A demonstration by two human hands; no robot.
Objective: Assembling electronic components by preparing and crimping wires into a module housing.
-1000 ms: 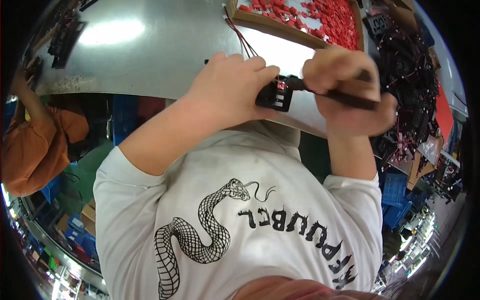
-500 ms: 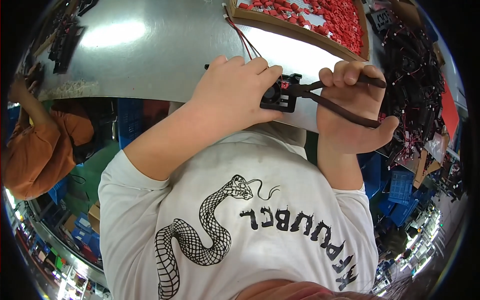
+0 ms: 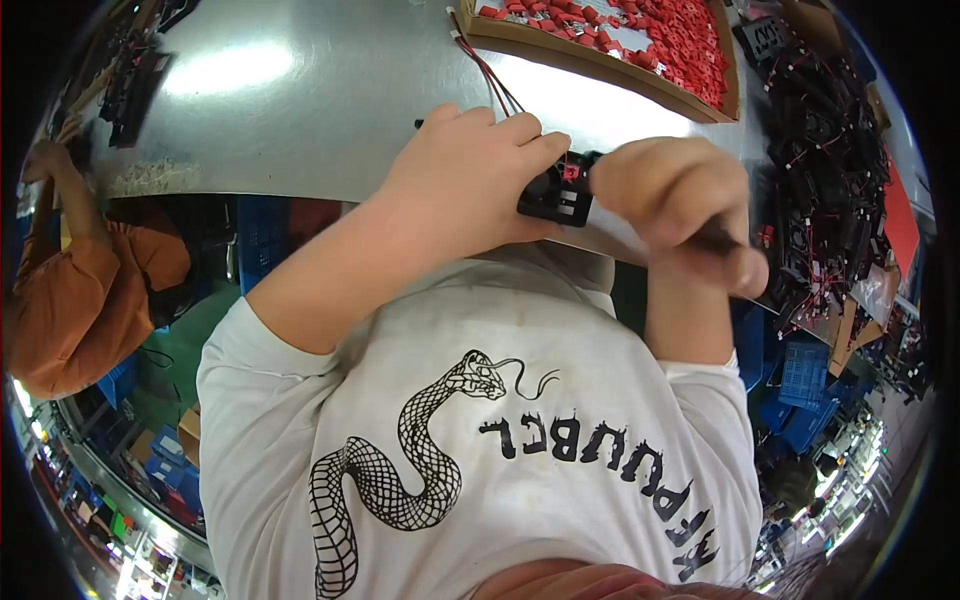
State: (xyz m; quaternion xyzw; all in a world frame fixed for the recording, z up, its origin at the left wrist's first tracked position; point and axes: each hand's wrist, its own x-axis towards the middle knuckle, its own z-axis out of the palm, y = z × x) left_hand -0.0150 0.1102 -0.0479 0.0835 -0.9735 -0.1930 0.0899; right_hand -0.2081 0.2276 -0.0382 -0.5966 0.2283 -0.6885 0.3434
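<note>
My left hand [image 3: 460,180] is closed over a black plastic fan housing [image 3: 556,208], pressing it at the table's near edge. Only the housing's right end shows past my fingers, with a small red piece [image 3: 571,172] on it. Red and dark wires [image 3: 490,78] run from behind my left hand toward the far side. Just right of the housing, my right hand [image 3: 675,190], a little blurred, is wrapped round a pair of dark-handled pliers [image 3: 714,240]. Their jaws are hidden behind the fingers, so I cannot tell whether they touch the red piece.
A cardboard tray [image 3: 600,65] of many small red parts lies at the far side. Black fan units with wires [image 3: 815,170] are heaped at the right. More black parts [image 3: 135,100] lie far left, near another person's orange-clothed arm [image 3: 85,290]. Blue crates [image 3: 803,368] stand lower right.
My right hand has turned and closed tightly round the pliers, whose handles were spread before. The jaws, earlier visible at the red piece, are now covered. My left hand has barely moved.
</note>
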